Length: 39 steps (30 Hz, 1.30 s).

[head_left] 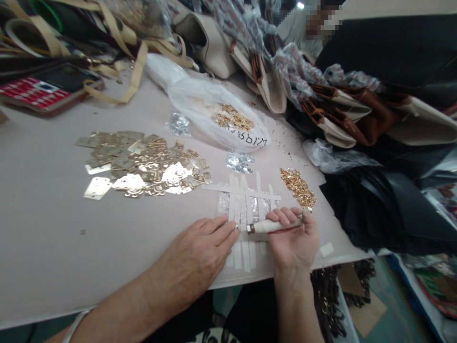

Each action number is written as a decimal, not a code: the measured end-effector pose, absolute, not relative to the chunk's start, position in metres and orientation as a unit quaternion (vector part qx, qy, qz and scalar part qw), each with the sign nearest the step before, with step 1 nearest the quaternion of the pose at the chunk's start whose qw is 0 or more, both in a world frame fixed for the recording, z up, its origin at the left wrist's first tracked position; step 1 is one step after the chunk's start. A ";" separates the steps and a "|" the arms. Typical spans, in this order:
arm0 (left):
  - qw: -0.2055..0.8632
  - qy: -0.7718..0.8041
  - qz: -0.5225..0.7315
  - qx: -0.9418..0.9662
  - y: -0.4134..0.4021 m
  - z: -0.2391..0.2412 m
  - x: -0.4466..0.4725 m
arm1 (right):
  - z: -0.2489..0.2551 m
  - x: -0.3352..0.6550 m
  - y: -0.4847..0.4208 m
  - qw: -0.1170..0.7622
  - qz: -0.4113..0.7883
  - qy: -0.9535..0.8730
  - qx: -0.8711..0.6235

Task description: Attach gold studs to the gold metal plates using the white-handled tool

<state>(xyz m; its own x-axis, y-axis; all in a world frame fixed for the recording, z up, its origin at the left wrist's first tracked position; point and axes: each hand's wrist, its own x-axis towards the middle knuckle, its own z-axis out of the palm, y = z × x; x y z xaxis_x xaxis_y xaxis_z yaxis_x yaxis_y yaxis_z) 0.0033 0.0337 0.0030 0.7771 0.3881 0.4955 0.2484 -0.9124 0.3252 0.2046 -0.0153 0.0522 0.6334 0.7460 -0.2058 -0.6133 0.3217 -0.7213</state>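
Note:
My left hand [210,243] is closed, its thumb and fingertips pressed together at a small shiny metal piece [237,228] whose shape is mostly hidden. In my right hand [294,236] lies a slim tool [269,226] with a white-wrapped handle, held level. Its dark and silvery end points left toward my left fingertips, a short gap away. The tool's exact kind does not show. Beneath both hands is a pad of clear plastic [254,205] crossed by several white tape strips [244,257]. A pile of small gold hardware [298,188] sits just beyond my right hand.
Flat gold plates [143,164] are heaped on the left. Silver pieces [239,162] lie ahead, near an open white plastic bag [185,97] with gold pieces inside. Bags with wrapped handles [271,85] line the back right, and black material [357,205] lies at right.

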 end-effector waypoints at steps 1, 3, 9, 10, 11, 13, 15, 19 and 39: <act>0.126 0.171 0.287 0.934 0.034 0.003 0.003 | 0.050 0.203 -0.011 0.808 0.419 -0.083 -0.406; 0.134 0.176 0.284 0.933 0.034 0.004 0.003 | 0.048 0.201 -0.004 0.801 0.407 -0.107 -0.426; 0.151 0.186 0.288 0.927 0.032 0.002 0.003 | 0.041 0.197 0.006 0.785 0.398 -0.166 -0.444; 0.154 0.188 0.287 0.927 0.031 0.001 0.003 | 0.040 0.197 0.006 0.784 0.399 -0.169 -0.444; 0.156 0.190 0.286 0.926 0.031 0.000 0.003 | 0.039 0.197 0.006 0.785 0.400 -0.168 -0.443; 0.163 0.196 0.285 0.924 0.030 -0.001 0.003 | 0.038 0.197 0.006 0.789 0.404 -0.162 -0.433; 0.172 0.197 0.281 0.923 0.030 -0.002 0.003 | 0.036 0.198 0.007 0.795 0.410 -0.158 -0.419; 0.189 0.194 0.266 0.925 0.031 0.000 0.003 | 0.037 0.198 0.009 0.802 0.418 -0.145 -0.401; 0.199 0.201 0.294 0.913 0.030 0.003 0.003 | 0.049 0.182 0.006 0.740 0.360 -0.366 -0.434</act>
